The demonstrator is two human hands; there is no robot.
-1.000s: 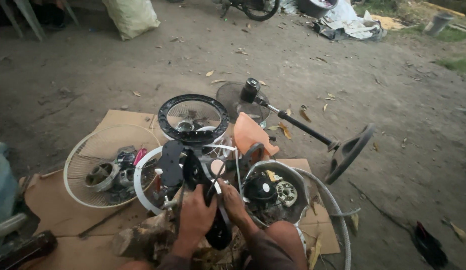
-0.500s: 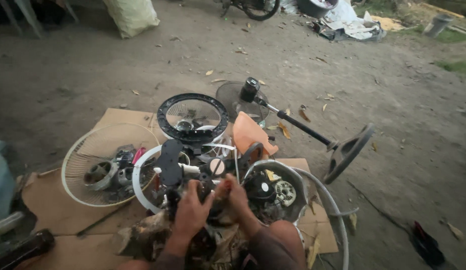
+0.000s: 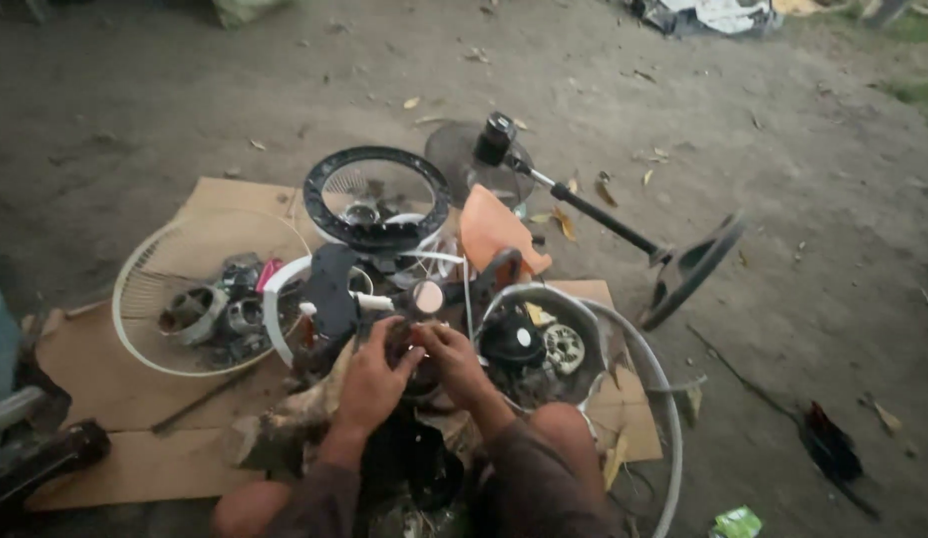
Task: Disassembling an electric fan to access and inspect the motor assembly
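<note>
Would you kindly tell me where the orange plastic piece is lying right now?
In the head view, the orange plastic piece lies just above centre on the cardboard, right of the black round fan guard and left of the fan stand pole.

Bare, packed dirt ground [image 3: 285, 90] fills the scene — grey-brown, scattered with dry leaves [image 3: 564, 219] and small debris. A flattened cardboard sheet [image 3: 115, 389] lies on it as a mat. Far beyond the cardboard, at the upper right, a strip of grass [image 3: 918, 90] edges the dirt, with crumpled white cloth [image 3: 718, 15] nearby. The daylight is dim and even — no hard shadows.
</note>
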